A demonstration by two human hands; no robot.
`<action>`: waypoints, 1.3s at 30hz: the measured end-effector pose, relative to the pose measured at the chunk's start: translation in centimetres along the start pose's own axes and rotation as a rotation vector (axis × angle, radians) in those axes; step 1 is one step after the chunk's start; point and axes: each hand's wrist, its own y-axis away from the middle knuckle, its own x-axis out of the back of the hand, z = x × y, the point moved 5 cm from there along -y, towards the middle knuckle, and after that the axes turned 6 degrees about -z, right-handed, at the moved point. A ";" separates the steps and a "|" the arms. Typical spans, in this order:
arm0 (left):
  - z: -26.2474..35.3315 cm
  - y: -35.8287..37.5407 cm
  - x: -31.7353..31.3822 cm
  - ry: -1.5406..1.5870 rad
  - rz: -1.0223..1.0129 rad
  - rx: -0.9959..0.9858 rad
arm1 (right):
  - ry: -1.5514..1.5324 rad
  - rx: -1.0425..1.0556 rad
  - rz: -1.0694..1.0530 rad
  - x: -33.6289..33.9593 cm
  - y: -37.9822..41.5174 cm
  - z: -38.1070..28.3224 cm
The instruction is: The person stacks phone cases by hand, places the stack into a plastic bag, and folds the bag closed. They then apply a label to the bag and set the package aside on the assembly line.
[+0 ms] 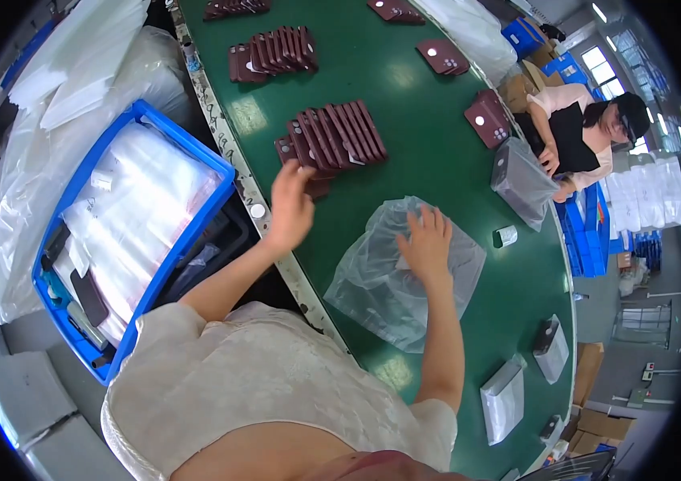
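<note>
My left hand is at the near end of a fanned row of maroon phone cases, fingers apart, fingertips right at the lowest cases. A clear plastic bag lies spread and wrinkled on the green table. My right hand rests on top of this bag with its fingers spread. A pale flat shape shows through the plastic beside that hand.
Further rows of maroon cases stand up the green table. Bagged packs lie at the lower right. A blue bin of plastic bags is on my left. Across the table a person handles a bagged stack.
</note>
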 end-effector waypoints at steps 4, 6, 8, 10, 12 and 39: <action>-8.2 0.9 -1.9 0.641 -0.046 0.519 | -0.485 0.134 0.325 2.4 -8.2 -3.1; -6.7 0.2 -1.5 0.932 -0.097 0.667 | -0.421 0.213 0.327 2.5 -11.4 -4.8; -6.3 -0.4 -1.1 0.993 -0.079 0.721 | -0.387 0.278 0.291 1.2 -13.8 -4.8; -6.5 -0.2 -0.7 1.102 -0.033 0.844 | -0.328 0.418 0.206 0.0 -15.4 -5.4; -6.5 -0.4 -0.5 1.100 -0.041 0.852 | -0.329 0.441 0.187 -0.6 -16.2 -5.0; 2.7 -9.4 -1.1 0.315 -0.448 0.094 | -1.371 -0.246 0.295 -0.6 -11.3 -4.4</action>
